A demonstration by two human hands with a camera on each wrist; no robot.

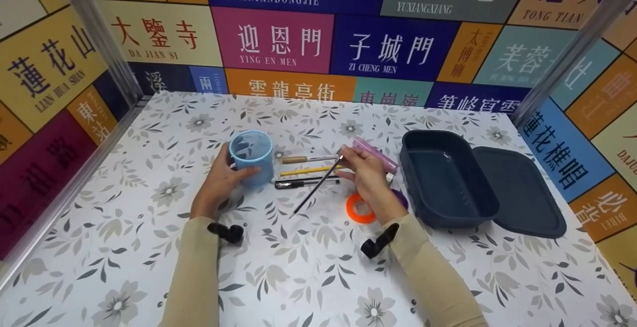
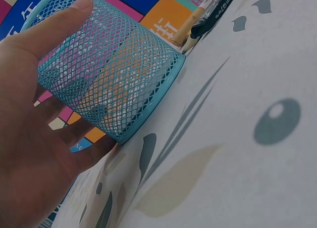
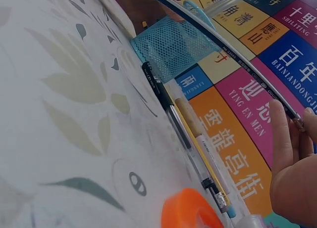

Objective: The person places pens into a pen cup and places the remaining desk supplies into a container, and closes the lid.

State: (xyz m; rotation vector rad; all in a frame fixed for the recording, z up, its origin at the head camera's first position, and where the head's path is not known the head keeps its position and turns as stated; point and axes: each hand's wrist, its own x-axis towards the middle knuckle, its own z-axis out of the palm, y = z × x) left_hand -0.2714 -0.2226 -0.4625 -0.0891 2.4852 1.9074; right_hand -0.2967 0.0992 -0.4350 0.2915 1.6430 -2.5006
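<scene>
Behind the table (image 1: 278,277) we see a wall (image 1: 273,38); on the left, the left hand (image 1: 220,180) holds a cup (image 1: 260,172), while a box (image 1: 450,182) sits right, its lid (image 1: 522,192) just beyond. Between cup and box we find a tool (image 1: 294,160), a pencil (image 1: 303,171) and a pen (image 1: 288,184), the tool farthest from us. Over them slants another pencil (image 1: 314,188), in the right hand (image 1: 371,172). A tube (image 1: 379,156) lies behind that hand; nearer us, one tape roll (image 1: 352,211) lies left of its wrist, a second roll (image 1: 401,198) right.
</scene>
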